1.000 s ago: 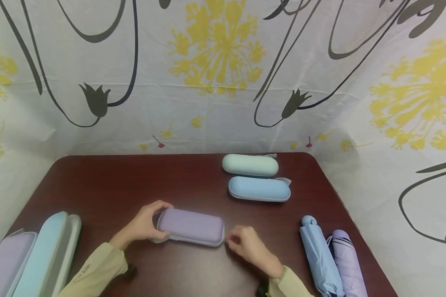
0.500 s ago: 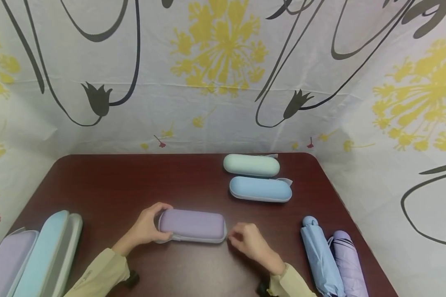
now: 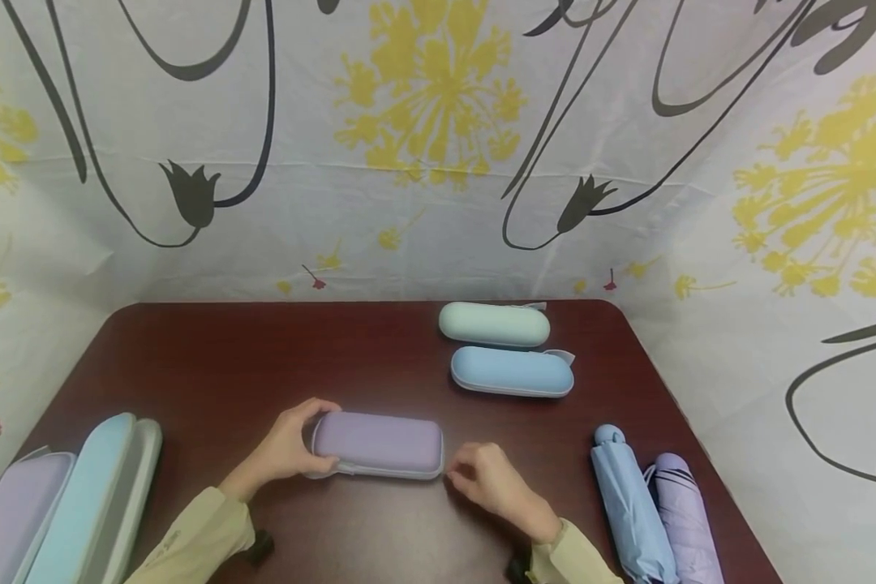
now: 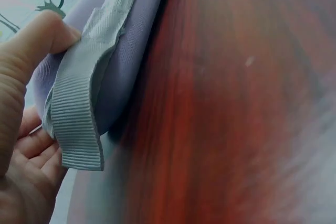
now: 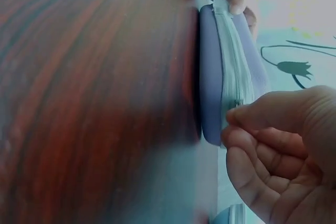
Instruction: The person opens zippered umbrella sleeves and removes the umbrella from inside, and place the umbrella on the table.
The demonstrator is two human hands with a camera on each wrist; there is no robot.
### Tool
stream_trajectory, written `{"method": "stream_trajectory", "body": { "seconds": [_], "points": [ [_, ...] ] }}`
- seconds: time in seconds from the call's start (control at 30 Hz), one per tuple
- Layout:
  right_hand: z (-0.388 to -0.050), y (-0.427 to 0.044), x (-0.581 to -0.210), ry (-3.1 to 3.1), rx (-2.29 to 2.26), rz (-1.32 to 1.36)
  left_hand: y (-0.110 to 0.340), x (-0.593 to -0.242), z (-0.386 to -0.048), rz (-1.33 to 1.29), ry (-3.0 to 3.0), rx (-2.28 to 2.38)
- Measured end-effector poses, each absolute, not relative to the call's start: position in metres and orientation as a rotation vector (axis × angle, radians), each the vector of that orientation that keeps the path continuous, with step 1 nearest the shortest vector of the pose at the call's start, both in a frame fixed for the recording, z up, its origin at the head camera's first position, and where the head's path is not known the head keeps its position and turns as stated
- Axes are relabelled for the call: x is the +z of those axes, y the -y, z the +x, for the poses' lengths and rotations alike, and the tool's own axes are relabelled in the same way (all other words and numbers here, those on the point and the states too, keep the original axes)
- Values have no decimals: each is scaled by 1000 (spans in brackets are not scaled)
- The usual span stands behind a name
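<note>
A purple zip case lies at the middle front of the table, its zip side toward the person. My left hand grips its left end, thumb on the near side and fingers round the far side. In the left wrist view the thumb presses beside a grey ribbon loop on the case. At the right front corner my right hand pinches the zip pull; in the right wrist view thumb and forefinger of the hand meet at the zipper of the case.
Behind are a mint case and a blue case. At the right lie a blue umbrella and a purple umbrella. On the left stand a purple case, a light blue case and a grey-green one.
The purple case's right end has shifted slightly away from the person since a second ago. Both hands keep nearly the same places; the right hand moved only a little.
</note>
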State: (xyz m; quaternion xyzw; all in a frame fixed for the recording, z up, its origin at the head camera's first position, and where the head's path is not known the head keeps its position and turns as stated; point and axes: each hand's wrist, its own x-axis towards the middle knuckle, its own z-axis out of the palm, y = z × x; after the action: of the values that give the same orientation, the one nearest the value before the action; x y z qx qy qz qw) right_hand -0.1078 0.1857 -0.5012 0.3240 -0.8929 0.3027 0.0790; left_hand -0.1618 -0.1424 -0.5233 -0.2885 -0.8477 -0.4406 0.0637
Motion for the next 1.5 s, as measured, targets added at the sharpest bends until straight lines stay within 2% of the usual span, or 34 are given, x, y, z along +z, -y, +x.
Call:
{"method": "stream_trajectory", "body": {
  "seconds": [0.63,1.27,1.5],
  "points": [
    [-101,-149,-502,2653,843,653,123,-525,-140,-568,2560,-1194],
    [-95,-87,-491,2755,784,733,123,-524,-139,-560,2576,-1212],
    [-95,-78,-493,2736,738,754,123,-524,-138,-574,2552,-1200]
  ]
}}
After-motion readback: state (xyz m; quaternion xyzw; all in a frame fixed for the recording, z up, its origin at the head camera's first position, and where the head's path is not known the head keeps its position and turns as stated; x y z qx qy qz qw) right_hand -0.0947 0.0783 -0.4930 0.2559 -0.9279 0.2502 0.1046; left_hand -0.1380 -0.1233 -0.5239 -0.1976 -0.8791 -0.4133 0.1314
